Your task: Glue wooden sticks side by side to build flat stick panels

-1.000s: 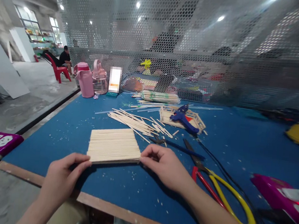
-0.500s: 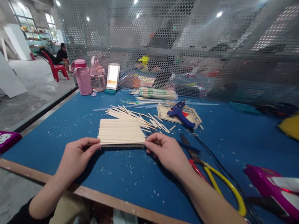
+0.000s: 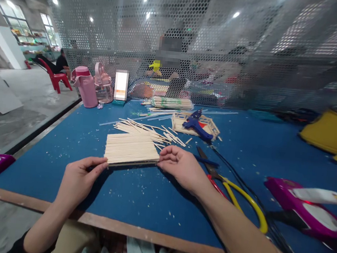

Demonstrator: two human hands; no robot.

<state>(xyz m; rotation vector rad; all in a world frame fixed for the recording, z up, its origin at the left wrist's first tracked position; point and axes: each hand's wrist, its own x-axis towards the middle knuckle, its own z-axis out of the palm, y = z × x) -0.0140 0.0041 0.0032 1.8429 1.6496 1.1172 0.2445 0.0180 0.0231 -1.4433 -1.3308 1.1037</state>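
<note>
A flat panel of pale wooden sticks (image 3: pixel 132 149) laid side by side is held at its near edge, slightly above the blue tabletop. My left hand (image 3: pixel 82 176) pinches its near left corner between thumb and fingers. At the near right corner, my right hand (image 3: pixel 179 165) is closed on the panel, fingers curled. Just behind it lies a loose pile of wooden sticks (image 3: pixel 138 127). Farther back, a blue glue gun (image 3: pixel 197 125) rests on a small frame built of sticks (image 3: pixel 177 124). Scissors with yellow and red handles (image 3: pixel 228 184) lie beside my right forearm.
A pink jug (image 3: pixel 86 88), a clear bottle (image 3: pixel 103 86) and a lit phone (image 3: pixel 121 85) stand at the back left, before a perforated metal screen (image 3: pixel 112 29). Purple power strips (image 3: pixel 294 206) and cables lie on the right. A yellow bag (image 3: pixel 329 130) sits far right.
The whole view has shifted, so the table's things appear farther left. Both hands keep their hold on the panel's near corners, with little other movement.
</note>
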